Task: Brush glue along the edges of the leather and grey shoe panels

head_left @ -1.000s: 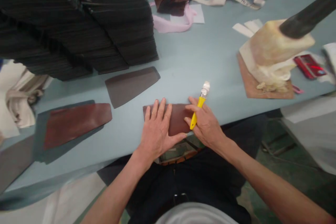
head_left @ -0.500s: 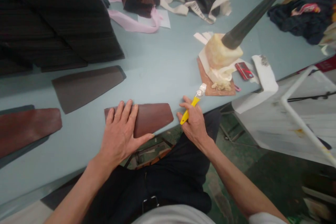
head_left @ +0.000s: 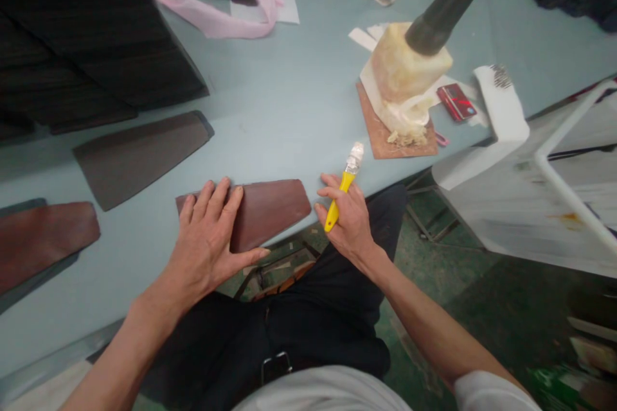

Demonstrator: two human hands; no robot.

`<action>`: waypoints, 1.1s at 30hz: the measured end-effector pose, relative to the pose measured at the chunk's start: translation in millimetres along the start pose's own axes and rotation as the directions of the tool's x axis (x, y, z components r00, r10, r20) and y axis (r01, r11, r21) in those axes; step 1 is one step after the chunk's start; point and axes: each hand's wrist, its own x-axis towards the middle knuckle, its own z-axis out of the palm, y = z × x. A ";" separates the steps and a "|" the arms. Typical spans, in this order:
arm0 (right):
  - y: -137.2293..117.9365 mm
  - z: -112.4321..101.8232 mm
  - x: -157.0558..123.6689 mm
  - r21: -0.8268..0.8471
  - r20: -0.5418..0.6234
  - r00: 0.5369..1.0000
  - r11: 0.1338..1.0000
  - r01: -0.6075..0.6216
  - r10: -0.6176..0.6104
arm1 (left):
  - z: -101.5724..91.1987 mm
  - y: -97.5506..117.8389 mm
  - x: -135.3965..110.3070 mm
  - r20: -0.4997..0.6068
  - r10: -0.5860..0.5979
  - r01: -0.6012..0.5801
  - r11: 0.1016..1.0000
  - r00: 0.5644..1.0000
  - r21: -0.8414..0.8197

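Note:
My left hand [head_left: 207, 231] lies flat with fingers spread over the left part of a reddish-brown leather piece [head_left: 274, 210] at the table's front edge. Its thumb reaches along the near side. To the right, my right hand [head_left: 349, 215] is closed around the yellow handle of a glue brush [head_left: 346, 182], whose whitish bristles point up and away from me. Past the brush stands a yellowed, glue-crusted container [head_left: 402, 67] with a thick dark rod [head_left: 453, 0] slanting out of it. It rests on a brown board [head_left: 378, 138].
Tall dark stacks [head_left: 87, 38] fill the back left. A dark brown piece [head_left: 142, 157] and another reddish-brown piece [head_left: 45, 237] lie on the blue-grey table [head_left: 284, 122]. A red box [head_left: 456, 103] and a bent white piece [head_left: 504, 106] sit at right. Pink ribbon [head_left: 216, 19] lies behind.
The view has shifted, so most things on the table sit differently in the picture. The left hand still presses on the leather piece, and the brush, still in the right hand, points more upright.

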 end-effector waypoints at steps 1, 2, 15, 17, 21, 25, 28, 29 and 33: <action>0.0 0.0 0.1 0.003 -0.003 1.000 1.000 -0.001 0.001 | -0.6 -0.8 0.1 0.011 0.007 -0.007 1.000 1.000 -0.009; 0.3 0.2 0.1 0.006 -0.004 1.000 1.000 -0.003 0.003 | -1.2 -1.1 0.1 0.019 0.010 -0.010 1.000 1.000 -0.018; 2.0 1.5 -1.3 -0.027 0.025 0.999 0.999 -0.031 0.031 | -14.7 -0.7 -0.5 0.038 0.030 -0.026 0.993 0.999 -0.119; 2.4 1.6 -1.7 -0.014 0.032 0.999 0.999 -0.038 0.038 | -17.1 -1.8 -0.2 0.041 0.029 -0.024 0.991 0.999 -0.134; 4.4 3.6 -2.9 -0.011 0.036 0.999 1.000 -0.030 0.030 | -23.6 -0.1 -1.8 0.040 0.058 -0.050 0.985 0.998 -0.167; 5.5 6.5 -3.6 -0.026 -0.005 1.000 1.000 0.002 -0.002 | -28.1 4.7 -6.1 -0.018 0.095 -0.097 0.984 0.995 -0.148; 5.5 8.0 -3.6 -0.028 -0.038 0.999 0.999 0.035 -0.036 | -28.1 6.5 -11.1 -0.057 0.117 -0.123 0.984 0.992 -0.127; 5.5 8.3 -3.6 -0.031 -0.047 0.998 0.999 0.044 -0.045 | -27.9 6.6 -12.9 -0.064 0.118 -0.125 0.985 0.991 -0.118; 6.3 9.4 -4.3 -0.033 -0.050 0.997 0.998 0.052 -0.054 | -31.6 6.8 -18.2 -0.109 0.086 -0.094 0.993 0.990 -0.072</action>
